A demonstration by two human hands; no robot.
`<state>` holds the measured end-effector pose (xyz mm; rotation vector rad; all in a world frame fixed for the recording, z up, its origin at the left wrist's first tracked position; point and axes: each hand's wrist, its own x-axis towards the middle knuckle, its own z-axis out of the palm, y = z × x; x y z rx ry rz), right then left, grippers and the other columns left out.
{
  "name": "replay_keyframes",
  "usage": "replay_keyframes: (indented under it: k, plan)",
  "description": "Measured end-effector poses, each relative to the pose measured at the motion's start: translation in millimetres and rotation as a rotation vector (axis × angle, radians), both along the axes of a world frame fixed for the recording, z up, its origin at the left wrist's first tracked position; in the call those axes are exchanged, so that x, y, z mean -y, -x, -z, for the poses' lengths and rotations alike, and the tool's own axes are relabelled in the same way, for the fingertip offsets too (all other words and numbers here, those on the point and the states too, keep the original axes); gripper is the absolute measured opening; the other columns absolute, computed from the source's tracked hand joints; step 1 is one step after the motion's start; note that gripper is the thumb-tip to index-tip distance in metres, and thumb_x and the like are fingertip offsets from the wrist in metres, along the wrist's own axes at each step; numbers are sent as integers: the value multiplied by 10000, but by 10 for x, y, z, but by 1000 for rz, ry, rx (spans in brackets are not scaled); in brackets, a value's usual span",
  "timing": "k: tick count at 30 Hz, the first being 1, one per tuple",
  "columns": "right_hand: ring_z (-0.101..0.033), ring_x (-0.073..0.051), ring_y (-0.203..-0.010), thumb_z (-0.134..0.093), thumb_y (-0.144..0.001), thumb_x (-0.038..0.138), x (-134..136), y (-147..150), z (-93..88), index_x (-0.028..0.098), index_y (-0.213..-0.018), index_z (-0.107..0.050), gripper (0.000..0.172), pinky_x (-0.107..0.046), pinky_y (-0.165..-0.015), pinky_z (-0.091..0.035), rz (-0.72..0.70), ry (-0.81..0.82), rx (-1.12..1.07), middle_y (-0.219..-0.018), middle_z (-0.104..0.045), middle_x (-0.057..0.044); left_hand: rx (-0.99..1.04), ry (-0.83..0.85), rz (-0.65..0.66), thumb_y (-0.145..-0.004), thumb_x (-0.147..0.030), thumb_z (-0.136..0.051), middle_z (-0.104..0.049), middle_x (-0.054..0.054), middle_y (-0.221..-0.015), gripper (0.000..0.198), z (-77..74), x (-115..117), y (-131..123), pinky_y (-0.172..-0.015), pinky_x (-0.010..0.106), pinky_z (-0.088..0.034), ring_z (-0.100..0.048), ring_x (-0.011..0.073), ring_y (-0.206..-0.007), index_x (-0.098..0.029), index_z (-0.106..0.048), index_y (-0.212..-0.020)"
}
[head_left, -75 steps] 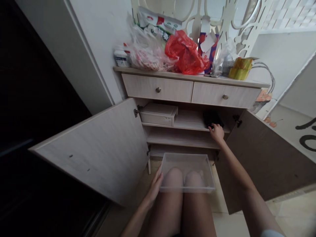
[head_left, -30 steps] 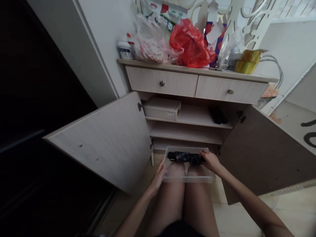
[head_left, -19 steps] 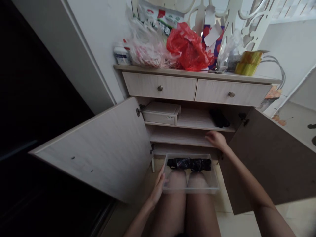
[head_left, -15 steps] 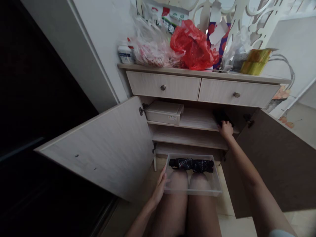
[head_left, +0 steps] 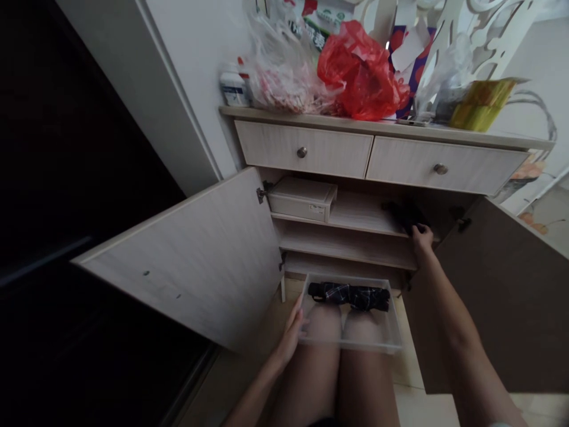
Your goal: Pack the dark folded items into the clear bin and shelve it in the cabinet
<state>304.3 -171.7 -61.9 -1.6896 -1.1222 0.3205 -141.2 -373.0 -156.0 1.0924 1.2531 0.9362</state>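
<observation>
A clear plastic bin rests on my knees in front of an open cabinet. A folded dark plaid umbrella lies across its far end. My left hand lies against the bin's left side, fingers extended. My right hand reaches onto the cabinet's upper shelf and closes on a dark object at the shelf's right end; the fingers are partly hidden in shadow.
Both cabinet doors stand open, the left door and the right door. A pale flat box sits on the upper shelf's left. Two shut drawers are above. A red bag and other bags crowd the top.
My right hand set the umbrella in the bin, then went back up to the upper shelf and onto the dark object. My left hand stayed at the bin's side.
</observation>
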Motion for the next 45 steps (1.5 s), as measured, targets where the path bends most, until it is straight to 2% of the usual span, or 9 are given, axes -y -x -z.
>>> replay_keyframes:
  k: [3,6,10,15,20,23,33,40,45]
  plan:
    - [-617,-213,-801,-588,-749,568,516,1,-83,157,-1139,-629,567,-324,-690,-507,-9,-49,-197,-924,-668,-93,5,42,-37,-763,-877,-455,-322,64,-1643,974,-19,9,-16,-915,473,-551,-626,329,-1142,-360,-307,-1575]
    - [-618,-192,-744,-719,-692,569,1235,27,-226,184,-1141,-677,593,-281,-620,-489,-256,-12,-231,-928,-695,-76,8,33,-41,-779,-857,-463,-323,60,-1642,926,-31,18,-39,-882,436,-561,-624,326,-1148,-361,-361,-1555]
    - [-664,-242,-903,-782,-688,525,2099,205,-363,209,-1059,-741,489,-313,-742,-542,-492,96,-138,-1057,-733,-100,39,7,-13,-782,-870,-434,-267,69,-1665,929,-51,13,-75,-939,499,-538,-554,404,-1273,-337,-393,-1543]
    - [-671,-291,-1070,-706,-784,465,2525,589,-272,216,-1131,-742,429,-417,-932,-542,-736,278,-96,-1148,-735,-111,6,-133,-30,-751,-879,-465,-304,75,-1649,1004,-70,-10,-115,-1236,500,-229,-217,366,-1529,-258,-411,-1538]
    - [-669,-294,-1086,-635,-822,314,2431,854,-70,227,-1183,-719,381,-444,-974,-504,-813,267,180,-1164,-732,-103,44,-106,-14,-794,-847,-439,-245,103,-1663,993,-47,-3,-140,-1231,495,-240,-242,347,-1525,-237,-333,-1570]
    - [-661,-278,-1062,-641,-807,213,2306,979,41,227,-1177,-702,375,-408,-944,-486,-822,282,437,-1151,-725,-102,0,-165,-40,-799,-840,-436,-273,112,-1653,986,-36,1,-147,-1264,452,-128,-174,320,-1546,-209,-366,-1553]
    - [-574,-280,-1077,-557,-838,61,2102,1379,193,223,-1101,-685,335,-358,-880,-386,-624,419,1102,-1095,-670,-131,13,-184,-34,-787,-845,-457,-325,101,-1635,956,-107,17,-134,-1263,474,-110,-201,330,-1539,-225,-444,-1513]
    - [-626,-242,-992,-673,-830,271,1791,1028,32,227,-1128,-665,302,-332,-842,-463,-767,306,805,-1086,-663,-91,-6,-137,-15,-757,-891,-432,-300,125,-1642,1037,-130,29,-99,-1249,508,-161,-219,354,-1531,-213,-402,-1541]
    - [-637,-256,-965,-537,-907,379,917,326,-270,182,-1171,-637,344,-367,-851,-495,-254,159,609,-1086,-658,-129,-17,-136,-18,-754,-885,-451,-288,118,-1648,1046,-128,11,-87,-1240,509,-197,-207,355,-1534,-218,-376,-1556]
